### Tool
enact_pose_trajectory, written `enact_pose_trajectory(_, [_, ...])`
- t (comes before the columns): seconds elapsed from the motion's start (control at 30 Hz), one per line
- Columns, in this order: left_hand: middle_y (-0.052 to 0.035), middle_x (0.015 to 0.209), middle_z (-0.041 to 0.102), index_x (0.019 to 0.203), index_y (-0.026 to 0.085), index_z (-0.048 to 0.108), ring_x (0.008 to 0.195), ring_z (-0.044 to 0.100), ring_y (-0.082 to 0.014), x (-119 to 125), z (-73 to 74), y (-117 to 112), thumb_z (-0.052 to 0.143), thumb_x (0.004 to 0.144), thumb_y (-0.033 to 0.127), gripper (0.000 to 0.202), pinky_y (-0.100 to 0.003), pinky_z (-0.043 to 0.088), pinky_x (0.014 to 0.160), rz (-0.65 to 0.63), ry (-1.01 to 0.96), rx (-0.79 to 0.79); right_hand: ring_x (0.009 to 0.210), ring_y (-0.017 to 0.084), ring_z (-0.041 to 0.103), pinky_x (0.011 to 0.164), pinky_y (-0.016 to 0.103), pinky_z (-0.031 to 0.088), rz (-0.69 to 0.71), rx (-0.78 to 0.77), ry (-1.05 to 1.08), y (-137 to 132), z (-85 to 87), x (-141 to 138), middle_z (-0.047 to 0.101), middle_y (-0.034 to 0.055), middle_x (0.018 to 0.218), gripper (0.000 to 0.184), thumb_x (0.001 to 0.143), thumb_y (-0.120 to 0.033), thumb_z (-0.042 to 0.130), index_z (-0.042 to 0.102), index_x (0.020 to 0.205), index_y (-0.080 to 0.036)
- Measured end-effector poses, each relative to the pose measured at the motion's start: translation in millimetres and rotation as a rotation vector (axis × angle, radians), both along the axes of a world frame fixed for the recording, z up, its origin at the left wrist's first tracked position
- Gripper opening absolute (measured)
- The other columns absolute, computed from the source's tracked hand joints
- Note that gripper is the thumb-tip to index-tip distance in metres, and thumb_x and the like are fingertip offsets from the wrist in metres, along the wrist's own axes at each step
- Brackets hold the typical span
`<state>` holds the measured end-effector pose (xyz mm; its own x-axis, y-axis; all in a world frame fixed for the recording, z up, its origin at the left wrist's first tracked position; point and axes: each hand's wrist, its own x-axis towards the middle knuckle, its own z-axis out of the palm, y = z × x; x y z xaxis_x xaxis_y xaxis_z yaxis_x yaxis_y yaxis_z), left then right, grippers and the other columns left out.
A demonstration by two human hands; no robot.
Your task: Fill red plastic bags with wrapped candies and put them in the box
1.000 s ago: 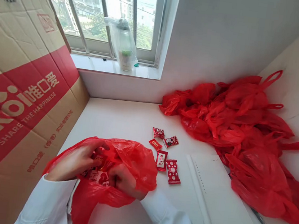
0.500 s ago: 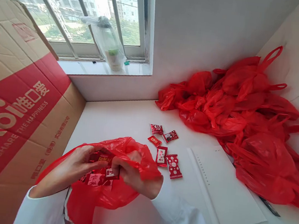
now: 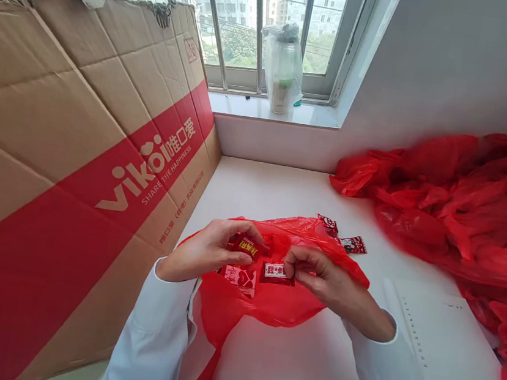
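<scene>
A red plastic bag (image 3: 277,301) lies open on the white table (image 3: 272,186) in front of me. My left hand (image 3: 206,251) is closed in a pinch on a small red wrapped candy (image 3: 246,246) above the bag. Beside it my right hand (image 3: 317,272) pinches another red candy (image 3: 276,272). A pale red packet (image 3: 239,276) rests in the bag between the two hands. Two more wrapped candies (image 3: 352,245) show on the table just beyond the bag's far edge.
A large cardboard box (image 3: 64,148) with a red band stands along the left. A heap of red plastic bags (image 3: 465,197) fills the right side. A white notebook (image 3: 447,343) lies at the lower right. A bagged jar (image 3: 284,70) stands on the windowsill.
My view has swung left, so the box fills more of the frame. Both hands have lifted candies out above the bag's opening, and the bag now hides most of the loose candies.
</scene>
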<state>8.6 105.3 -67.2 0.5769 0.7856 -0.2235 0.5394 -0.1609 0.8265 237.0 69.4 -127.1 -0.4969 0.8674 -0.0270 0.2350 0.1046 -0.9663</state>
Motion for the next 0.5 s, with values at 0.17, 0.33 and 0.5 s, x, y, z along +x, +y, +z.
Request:
enact_pose_trajectory(0.17, [-0.0007, 0.093, 0.062, 0.095, 0.021, 0.061, 0.079, 0.057, -0.0134, -6, 11.0, -4, 0.055, 0.079, 0.022, 0.017, -0.022, 0.046, 0.068, -0.005, 0.003, 0.003, 0.067, 0.008, 0.05, 0.062, 0.019, 0.04, 0.073, 0.012, 0.115, -12, 11.7, -30, 0.054, -0.003, 0.07, 0.019, 0.075, -0.003, 0.042, 0.052, 0.071, -0.019])
enact_pose_trajectory(0.33, [-0.0025, 0.091, 0.066, 0.091, 0.021, 0.064, 0.078, 0.06, -0.0168, -13, 13.7, -3, 0.058, 0.08, 0.033, 0.017, -0.026, 0.051, 0.068, 0.033, 0.026, 0.011, 0.06, 0.005, 0.05, 0.058, 0.015, 0.038, 0.183, 0.171, 0.117, -27, 28.0, -55, 0.055, -0.0052, 0.064, 0.025, 0.068, 0.006, 0.042, 0.051, 0.066, -0.018])
enact_pose_trajectory(0.5, [-0.0021, 0.088, 0.067, 0.089, 0.023, 0.065, 0.08, 0.062, -0.0196, -11, 15.7, -3, 0.065, 0.075, 0.033, 0.017, -0.027, 0.053, 0.07, 0.165, -0.079, 0.042, 0.068, 0.007, 0.055, 0.067, 0.015, 0.043, 0.035, 0.322, 0.149, -34, 52.2, -44, 0.059, -0.0034, 0.072, 0.025, 0.076, 0.002, 0.041, 0.053, 0.07, -0.019])
